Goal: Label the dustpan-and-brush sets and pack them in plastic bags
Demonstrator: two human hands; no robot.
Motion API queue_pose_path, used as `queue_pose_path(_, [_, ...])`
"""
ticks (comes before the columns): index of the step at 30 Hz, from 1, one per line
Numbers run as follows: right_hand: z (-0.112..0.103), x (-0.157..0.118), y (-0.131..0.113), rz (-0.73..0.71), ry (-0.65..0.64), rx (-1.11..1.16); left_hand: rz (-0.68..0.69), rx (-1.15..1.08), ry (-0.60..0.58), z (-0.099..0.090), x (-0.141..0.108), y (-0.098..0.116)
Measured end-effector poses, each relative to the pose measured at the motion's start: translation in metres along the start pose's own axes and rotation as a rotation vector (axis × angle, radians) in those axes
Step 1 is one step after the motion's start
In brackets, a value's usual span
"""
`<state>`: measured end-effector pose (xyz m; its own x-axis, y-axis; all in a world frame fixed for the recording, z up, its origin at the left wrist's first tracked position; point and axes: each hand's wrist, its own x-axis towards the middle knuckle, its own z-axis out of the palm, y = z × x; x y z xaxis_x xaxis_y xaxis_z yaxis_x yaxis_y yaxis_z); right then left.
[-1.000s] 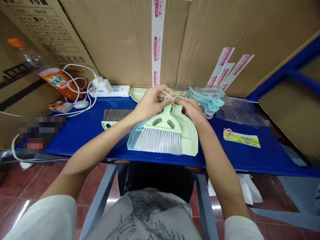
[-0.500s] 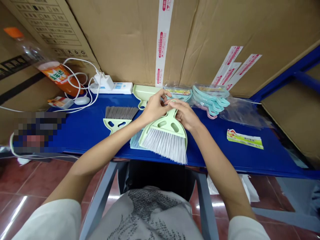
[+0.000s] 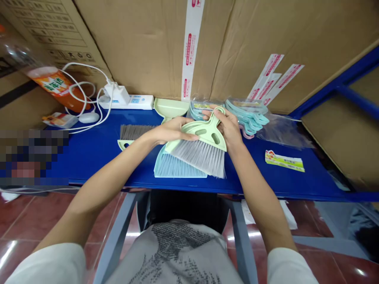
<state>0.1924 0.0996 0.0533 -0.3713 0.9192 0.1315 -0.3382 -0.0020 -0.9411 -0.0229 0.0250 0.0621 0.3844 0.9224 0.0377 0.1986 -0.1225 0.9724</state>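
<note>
A light green hand brush (image 3: pixel 199 157) with grey bristles lies over a matching green dustpan (image 3: pixel 173 146), both lifted above the blue table. My right hand (image 3: pixel 229 126) is closed around their handles near the hanging loop. On the dustpan's left side, my left hand (image 3: pixel 177 130) grips the edge between thumb and fingers. Under them on the table rests a light blue brush and dustpan (image 3: pixel 174 167). Left of my left wrist lies another green brush (image 3: pixel 134 132) with dark grey bristles, partly hidden by my forearm. A second green dustpan (image 3: pixel 170 107) sits behind my left hand.
Bagged blue dustpan sets (image 3: pixel 247 112) lie at the back, beside clear plastic bags (image 3: pixel 286 132). Printed labels (image 3: pixel 284 161) are on the right. A power strip (image 3: pixel 140 101), white cables, and an orange drink bottle (image 3: pixel 56 86) stand at left. Cardboard (image 3: pixel 148 47) walls the back.
My left hand has moved from the handle end down to the dustpan's left side. The green brush and dustpan have turned and shifted slightly, uncovering more of the blue set.
</note>
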Motion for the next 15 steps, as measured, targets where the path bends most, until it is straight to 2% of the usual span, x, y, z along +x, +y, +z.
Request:
queue_pose_path(3, [-0.006, -0.001, -0.006, -0.007, -0.041, -0.1, -0.015, -0.103, 0.104, -0.002, 0.001, 0.001])
queue_pose_path(8, [-0.013, -0.003, -0.006, 0.131, -0.187, -0.233, 0.05, -0.289, 0.295, -0.009, 0.008, -0.005])
queue_pose_path(12, [-0.008, -0.003, 0.002, 0.069, -0.117, -0.201, 0.045, -0.343, 0.316, -0.01, 0.011, -0.01])
queue_pose_path(15, [-0.004, -0.004, 0.004, 0.096, -0.1, -0.195, 0.039, -0.331, 0.298, -0.006, 0.011, -0.009])
